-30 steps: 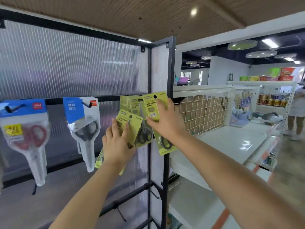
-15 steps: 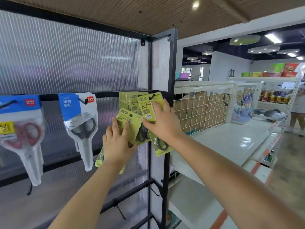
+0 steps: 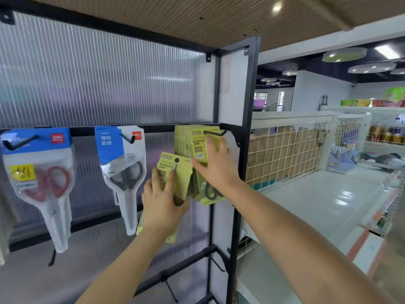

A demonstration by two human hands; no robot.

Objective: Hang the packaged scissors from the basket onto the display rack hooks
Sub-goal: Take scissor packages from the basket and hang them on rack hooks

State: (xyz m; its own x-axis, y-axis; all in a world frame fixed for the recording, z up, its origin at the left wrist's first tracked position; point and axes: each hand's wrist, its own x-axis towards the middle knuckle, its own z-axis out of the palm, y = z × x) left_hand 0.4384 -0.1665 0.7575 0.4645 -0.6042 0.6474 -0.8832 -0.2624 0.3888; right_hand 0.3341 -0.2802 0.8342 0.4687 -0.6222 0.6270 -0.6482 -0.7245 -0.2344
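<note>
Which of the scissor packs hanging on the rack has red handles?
The blue-topped pack at far left: its scissors have red handles. The blue-topped pack beside it holds black-handled scissors, and the green packs on the right hook show black handles too.

The left hand (image 3: 162, 200) covers most of the green scissors pack (image 3: 175, 170) it grips, so only the card's top and a bottom corner show, and whether it holds more than one pack cannot be told. The right hand (image 3: 215, 165) hides the middle of the front pack on the hook (image 3: 214, 133), and the packs stacked behind show only as edges, too close to count. The red-handled pack (image 3: 41, 178) is blurred, its yellow label unreadable.
</note>
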